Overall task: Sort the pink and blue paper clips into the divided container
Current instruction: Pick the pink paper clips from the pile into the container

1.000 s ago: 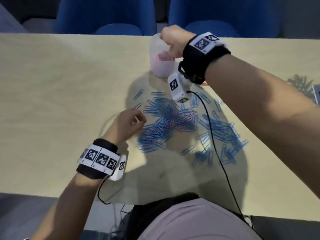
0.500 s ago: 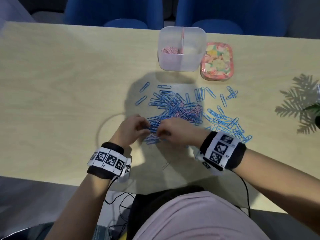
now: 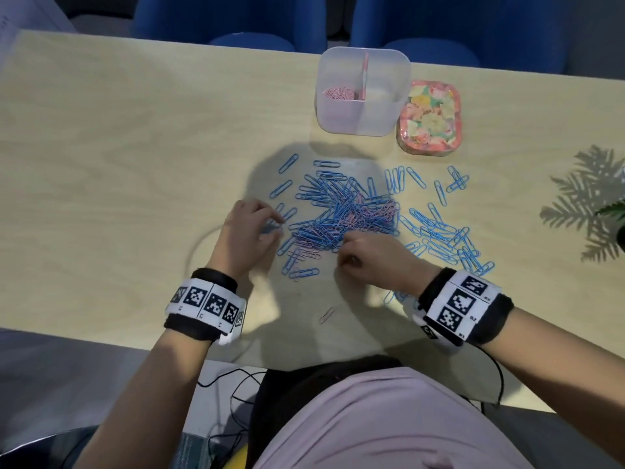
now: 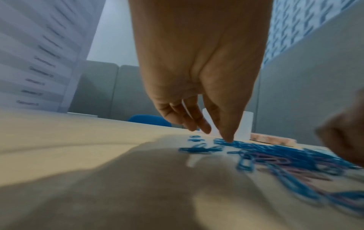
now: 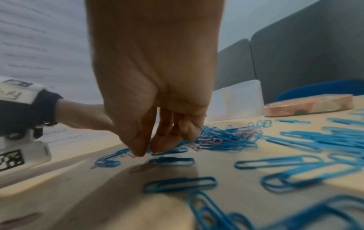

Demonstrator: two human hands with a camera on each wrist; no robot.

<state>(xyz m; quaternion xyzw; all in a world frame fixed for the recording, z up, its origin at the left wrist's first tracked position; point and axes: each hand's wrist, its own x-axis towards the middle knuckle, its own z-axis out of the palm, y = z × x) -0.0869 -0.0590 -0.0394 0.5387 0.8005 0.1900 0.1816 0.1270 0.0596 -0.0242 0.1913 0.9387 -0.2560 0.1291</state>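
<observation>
A tangled pile of blue and pink paper clips (image 3: 345, 211) lies mid-table, with loose blue clips (image 3: 439, 231) spread to its right. The clear divided container (image 3: 363, 123) stands behind it; pink clips (image 3: 340, 93) lie in its left compartment, and I cannot make out anything in the right one. My left hand (image 3: 275, 225) is at the pile's left edge, fingers straight, one fingertip (image 4: 228, 139) touching blue clips. My right hand (image 3: 341, 248) is at the pile's near edge. Its thumb and fingers (image 5: 146, 153) pinch a pale pink clip against the table.
A pink patterned box (image 3: 429, 118) sits right of the container. One pink clip (image 3: 326, 314) lies alone near the table's front edge. Blue chairs (image 3: 236, 22) stand behind the table. A plant's leaves (image 3: 614, 211) and shadow reach in at the right.
My right hand came back from over the container to the pile's near edge. My left hand has drawn a little to the left, away from the right hand.
</observation>
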